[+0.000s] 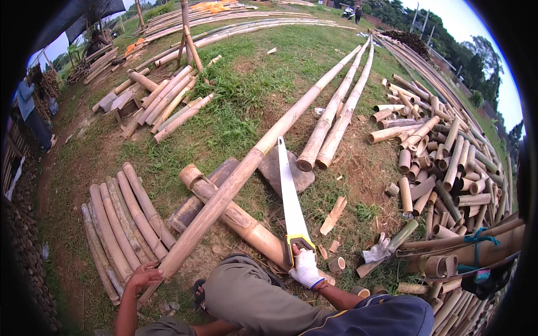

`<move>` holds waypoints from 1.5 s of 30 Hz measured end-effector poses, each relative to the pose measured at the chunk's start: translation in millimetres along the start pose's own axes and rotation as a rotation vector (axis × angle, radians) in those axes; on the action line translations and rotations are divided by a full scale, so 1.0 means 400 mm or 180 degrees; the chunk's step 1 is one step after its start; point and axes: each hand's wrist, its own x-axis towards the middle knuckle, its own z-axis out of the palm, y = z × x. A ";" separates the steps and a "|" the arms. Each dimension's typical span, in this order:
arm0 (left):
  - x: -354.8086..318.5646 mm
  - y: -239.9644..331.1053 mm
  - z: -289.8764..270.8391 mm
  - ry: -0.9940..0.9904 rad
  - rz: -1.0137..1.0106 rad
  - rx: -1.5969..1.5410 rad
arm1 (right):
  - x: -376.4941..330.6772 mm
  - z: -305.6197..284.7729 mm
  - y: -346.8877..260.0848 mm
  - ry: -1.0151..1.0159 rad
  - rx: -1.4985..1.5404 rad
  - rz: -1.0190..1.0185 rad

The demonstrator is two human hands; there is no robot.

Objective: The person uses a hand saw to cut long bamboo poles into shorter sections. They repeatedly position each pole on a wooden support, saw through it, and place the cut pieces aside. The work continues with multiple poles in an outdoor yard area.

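Observation:
My right hand, in a white work glove, grips the yellow-and-black handle of a handsaw. Its pale blade points away from me, to the right of a long bamboo pole and apart from it. That pole runs from my lower left far out across the grass. It lies across a thicker bamboo log resting crosswise in front of my knees. My bare left hand is at the pole's near end, its fingers curled against the side.
Two long poles lie to the right of mine, by a flat stone slab. Cut bamboo pieces lie in a row at left; a big heap of short bamboo fills the right. A white glove lies nearby. One person stands far left.

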 end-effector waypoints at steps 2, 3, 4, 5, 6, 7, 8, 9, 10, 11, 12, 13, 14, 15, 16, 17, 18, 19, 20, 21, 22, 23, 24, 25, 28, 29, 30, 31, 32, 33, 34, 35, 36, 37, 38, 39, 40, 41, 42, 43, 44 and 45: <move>0.009 -0.050 0.003 0.0027 0.0119 -0.0111 | -0.008 0.004 -0.002 -0.0080 -0.0183 0.0108; 0.026 -0.073 0.007 0.0075 0.0227 -0.0592 | -0.011 0.005 0.008 0.0003 -0.0122 0.0039; 0.050 -0.092 0.019 0.0112 0.0330 -0.1070 | -0.019 0.005 0.019 0.0081 -0.0113 0.0047; 0.091 -0.120 0.037 0.0125 0.0421 -0.1537 | -0.033 0.003 0.032 0.0156 -0.0116 0.0080; 0.139 -0.179 0.028 0.0257 0.0587 -0.1813 | -0.032 0.007 0.034 0.0121 -0.0142 0.0130; 0.183 -0.266 0.005 0.0801 0.0783 -0.1021 | -0.008 0.016 0.020 0.0083 -0.0133 0.0100; 0.225 -0.347 -0.008 0.1333 0.0946 -0.0221 | 0.018 0.020 0.005 0.0046 -0.0140 -0.0005; 0.255 -0.382 -0.002 0.1763 0.1077 0.0601 | 0.020 0.019 0.006 0.0117 -0.0198 -0.0030; 0.269 -0.399 0.036 0.1769 0.1340 0.1030 | 0.009 0.022 0.015 0.0153 -0.0296 -0.0020; 0.270 -0.420 0.095 0.1796 0.1590 0.1448 | 0.004 0.026 0.018 0.0181 -0.0380 -0.0041; 0.245 -0.451 0.121 0.1940 0.1789 0.1845 | 0.018 0.020 -0.002 0.0074 -0.0356 -0.0056; 0.251 -0.455 0.136 0.1737 0.1804 0.1825 | 0.022 0.007 -0.015 -0.0218 -0.0448 0.0075; 0.262 -0.464 0.136 0.1626 0.1785 0.1776 | 0.019 0.013 -0.013 -0.0010 -0.0409 -0.0019; 0.265 -0.492 0.122 0.2132 0.1665 0.2191 | 0.028 0.033 -0.016 0.0209 -0.0284 -0.0213; 0.252 -0.474 0.122 0.2129 0.1563 0.2436 | 0.022 0.054 -0.006 0.0230 -0.0197 -0.0214; 0.268 -0.420 0.161 0.1996 0.1538 0.2694 | -0.003 0.051 0.024 0.0264 -0.0185 -0.0087; 0.267 -0.369 0.185 0.2012 0.1342 0.2800 | -0.014 0.058 0.054 0.0127 -0.0099 0.0099; 0.259 -0.334 0.196 0.2014 0.1153 0.2931 | -0.013 0.069 0.071 -0.0008 -0.0001 0.0313; 0.240 -0.338 0.176 0.1978 0.1045 0.3231 | -0.001 0.068 0.053 -0.0249 0.0059 0.0422; 0.223 -0.347 0.150 0.1899 0.0946 0.3538 | 0.006 0.066 0.036 -0.0368 0.0169 0.0472; 0.217 -0.350 0.155 0.1953 0.1001 0.3419 | 0.009 0.054 0.032 -0.0471 0.0222 0.0569; 0.211 -0.360 0.168 0.1980 0.1057 0.3313 | 0.009 0.040 0.031 -0.0563 0.0270 0.0673; 0.205 -0.380 0.170 0.2000 0.1122 0.3233 | 0.013 0.035 0.025 -0.0602 0.0314 0.0720; 0.203 -0.393 0.167 0.1962 0.1184 0.2987 | 0.016 0.033 0.020 -0.0596 0.0363 0.0739; 0.194 -0.466 0.159 0.1701 0.1114 0.2557 | 0.015 0.051 0.016 -0.0473 0.0368 0.0695; 0.197 -0.453 0.174 0.1474 0.0988 0.2606 | 0.017 0.054 0.029 -0.0399 0.0256 0.0708; 0.194 -0.446 0.186 0.1256 0.0857 0.2651 | 0.015 0.054 0.041 -0.0401 0.0232 0.0738; 0.177 -0.451 0.192 0.1516 0.1088 0.2718 | 0.013 0.057 0.048 -0.0410 0.0218 0.0758; 0.139 -0.493 0.172 0.1832 0.1253 0.2784 | 0.026 0.043 0.018 -0.0534 0.0327 0.0745; 0.114 -0.512 0.169 0.2112 0.1468 0.2838 | 0.029 0.042 0.017 -0.0515 0.0368 0.0710; 0.085 -0.532 0.153 0.2256 0.1614 0.2796 | 0.028 0.041 0.015 -0.0497 0.0412 0.0677; 0.055 -0.531 0.143 0.2377 0.1779 0.2745 | 0.027 0.039 0.022 -0.0468 0.0432 0.0675; 0.024 -0.529 0.132 0.2528 0.1953 0.2696 | 0.024 0.049 0.031 -0.0354 0.0411 0.0616; -0.009 -0.533 0.134 0.2738 0.1940 0.2724 | 0.024 0.056 0.044 -0.0300 0.0491 0.0622; -0.035 -0.529 0.138 0.2951 0.1953 0.2743 | 0.023 0.066 0.053 -0.0199 0.0581 0.0585; -0.058 -0.523 0.142 0.3163 0.1962 0.2761 | 0.022 0.076 0.065 -0.0084 0.0643 0.0541; -0.091 -0.526 0.131 0.3277 0.1986 0.2705 | 0.017 0.091 0.065 -0.0065 0.0708 0.0521; -0.119 -0.524 0.120 0.3383 0.2017 0.2648 | 0.013 0.102 0.070 0.0052 0.0648 0.0426; -0.138 -0.517 0.116 0.3481 0.2058 0.2591 | 0.015 0.112 0.079 0.0184 0.0577 0.0335; -0.182 -0.509 0.111 0.3592 0.2028 0.2484 | 0.017 0.118 0.078 0.0092 0.0753 0.0402; -0.216 -0.466 0.106 0.3668 0.2028 0.2364 | 0.016 0.119 0.080 0.0039 0.0862 0.0484; -0.250 -0.426 0.096 0.3756 0.2003 0.2252 | 0.016 0.118 0.074 -0.0026 0.0985 0.0555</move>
